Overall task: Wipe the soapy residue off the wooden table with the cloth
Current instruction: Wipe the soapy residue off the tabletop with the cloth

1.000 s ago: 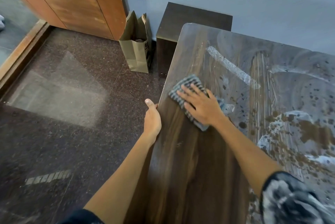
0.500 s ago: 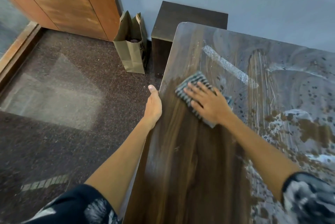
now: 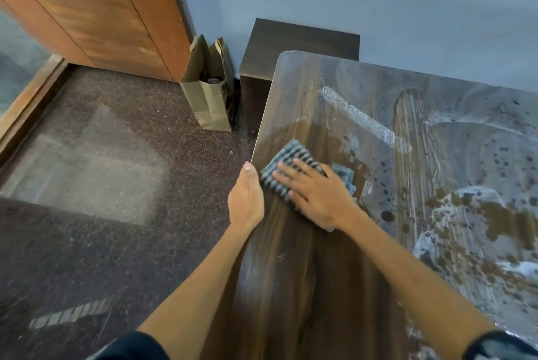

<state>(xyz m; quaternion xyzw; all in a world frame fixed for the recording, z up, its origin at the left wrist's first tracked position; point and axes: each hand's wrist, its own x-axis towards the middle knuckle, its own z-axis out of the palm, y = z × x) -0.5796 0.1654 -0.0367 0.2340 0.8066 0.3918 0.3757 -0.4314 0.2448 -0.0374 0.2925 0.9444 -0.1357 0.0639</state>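
A dark wooden table [image 3: 305, 287] fills the right half of the view. Its near left strip looks wiped and dark. White soapy residue [image 3: 471, 214] with brown spots covers the far and right parts. A blue-grey striped cloth [image 3: 286, 157] lies flat near the table's left edge. My right hand [image 3: 317, 193] presses flat on the cloth, fingers spread toward the left edge. My left hand [image 3: 246, 199] grips the table's left edge just beside the cloth, thumb up.
A brown paper bag [image 3: 209, 97] stands on the speckled dark floor [image 3: 102, 185] by the wall. A dark wooden box [image 3: 302, 42] sits behind the table's far left corner. An orange-brown wooden cabinet [image 3: 96, 10] stands at the upper left.
My right hand has slid the cloth left and slightly nearer, toward the table's left edge. My left hand keeps gripping that edge, and now sits right beside the cloth.
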